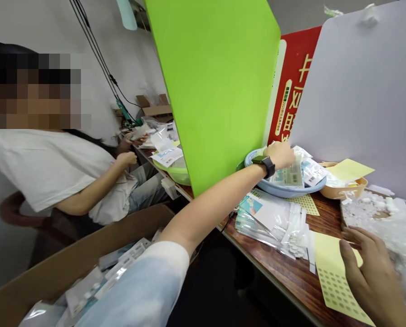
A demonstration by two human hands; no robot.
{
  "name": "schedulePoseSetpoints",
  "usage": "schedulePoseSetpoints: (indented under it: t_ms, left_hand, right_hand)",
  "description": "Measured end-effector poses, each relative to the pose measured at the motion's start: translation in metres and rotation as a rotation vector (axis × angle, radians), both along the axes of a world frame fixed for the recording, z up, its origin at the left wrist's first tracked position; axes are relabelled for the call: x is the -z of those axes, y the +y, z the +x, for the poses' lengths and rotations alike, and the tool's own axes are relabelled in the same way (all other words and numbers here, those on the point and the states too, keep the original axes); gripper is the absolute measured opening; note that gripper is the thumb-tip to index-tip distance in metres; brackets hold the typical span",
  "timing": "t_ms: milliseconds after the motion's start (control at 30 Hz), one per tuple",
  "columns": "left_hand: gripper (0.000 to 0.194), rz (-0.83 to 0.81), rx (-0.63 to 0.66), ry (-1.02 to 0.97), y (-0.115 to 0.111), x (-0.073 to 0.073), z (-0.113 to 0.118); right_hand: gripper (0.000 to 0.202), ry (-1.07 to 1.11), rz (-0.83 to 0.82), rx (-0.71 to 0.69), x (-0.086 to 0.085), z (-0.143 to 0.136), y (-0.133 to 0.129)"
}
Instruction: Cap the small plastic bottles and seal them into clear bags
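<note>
My left hand (280, 154), with a dark watch on its wrist, reaches across into a blue basin (277, 190). Its fingers curl down over clear plastic packets (293, 175) with printed cards inside; whether one is pinched is hidden from me. Low on the right, my right hand (373, 268) holds nothing, thumb and fingers apart. It hovers over or rests on a yellow sheet of round stickers (339, 281); contact is unclear. Between the hands lies a stack of flat clear bags (274, 215) with printed cards in them.
A green panel (219, 91) stands left of the basin. Behind are a red board (296, 81) and a grey panel (366, 100). An orange bowl (345, 192) and white plastic pieces (369, 206) sit right. A cardboard box (87, 245) holds packets. A co-worker (63, 172) sits left.
</note>
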State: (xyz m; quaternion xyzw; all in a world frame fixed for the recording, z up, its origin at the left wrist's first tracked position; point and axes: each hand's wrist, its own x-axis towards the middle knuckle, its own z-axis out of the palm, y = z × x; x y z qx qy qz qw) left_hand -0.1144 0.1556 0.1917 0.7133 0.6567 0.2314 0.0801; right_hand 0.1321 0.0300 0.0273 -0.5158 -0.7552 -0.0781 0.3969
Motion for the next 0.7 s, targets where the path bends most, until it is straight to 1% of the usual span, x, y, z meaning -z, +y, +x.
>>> schedulePoseSetpoints:
  t_ms: [33,133,167,200,233,300,333,400,467,567,633,700]
  left_hand:
    - [0.044,0.013,0.06,0.035,0.002,0.005,-0.004]
    - [0.084,0.026,0.32,0.245,0.01,0.027,-0.014]
    - [0.09,0.013,0.388,0.326,0.013,0.037,-0.014]
    - [0.09,-0.003,0.415,0.387,0.015,0.046,-0.012]
    - [0.088,-0.006,0.404,0.421,0.018,0.054,-0.009]
    - [0.085,0.033,0.293,0.421,0.021,0.066,0.0]
    - [0.086,0.064,0.225,0.409,0.022,0.07,0.006]
    - [0.089,0.113,0.099,0.391,0.023,0.074,0.016]
    - [0.089,0.125,0.029,0.383,0.022,0.076,0.022]
    - [0.079,0.122,0.014,0.383,0.02,0.077,0.024]
    - [0.075,0.086,0.061,0.381,0.02,0.075,0.019]
    - [0.065,0.017,0.133,0.375,0.024,0.066,0.011]
  right_hand:
    - [0.038,0.002,-0.019,0.006,0.002,0.003,0.002]
    - [0.041,0.015,-0.063,0.031,0.007,0.009,0.007]
    - [0.042,0.016,-0.074,0.037,0.008,0.01,0.008]
    - [0.042,0.014,-0.081,0.039,0.008,0.01,0.01]
    - [0.042,0.011,-0.086,0.038,0.009,0.01,0.011]
    - [0.042,-0.002,-0.097,0.027,0.01,0.009,0.013]
    - [0.043,-0.007,-0.102,0.016,0.01,0.009,0.013]
    - [0.043,-0.012,-0.122,-0.009,0.013,0.008,0.014]
    - [0.043,0.0,-0.149,-0.024,0.017,0.008,0.015]
    - [0.044,0.038,-0.191,-0.032,0.022,0.01,0.015]
    - [0.044,0.051,-0.214,-0.036,0.024,0.012,0.014]
    - [0.044,0.057,-0.223,-0.03,0.024,0.014,0.012]
